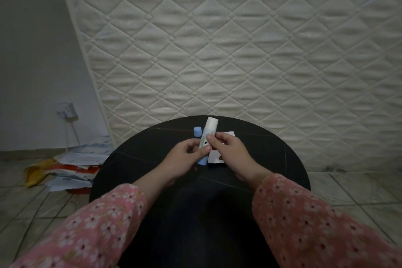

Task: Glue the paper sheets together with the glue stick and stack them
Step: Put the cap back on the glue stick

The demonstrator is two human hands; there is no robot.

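Quilted mattress [239, 39] leans upright behind, filling most of the bkgd. Round dark counter [272, 159] stands in front of it on a tiled floor [359, 191]. Heap of papers [80, 159] lies on the floor off the counter's left edge, w/ a wall socket [67, 110] above it.

Both hands meet over the counter's far half, near its middle. Left hand [185, 159] grips the lower part of the glue stick [207, 135], fingers curled round it just above its blue base. Right hand [228, 152] pinches the stick's body from the right side, thumb and fingertips on the label. Stick is uncapped, tilted, pale top pointing toward the far edge. Paper sheets [214, 156] lie flat on the counter directly under and betw. the hands, mostly hidden by the right hand; one corner shows beyond it. Blue cap [197, 131] stands on the counter just left of the stick, close to the far edge, apart from the left hand.
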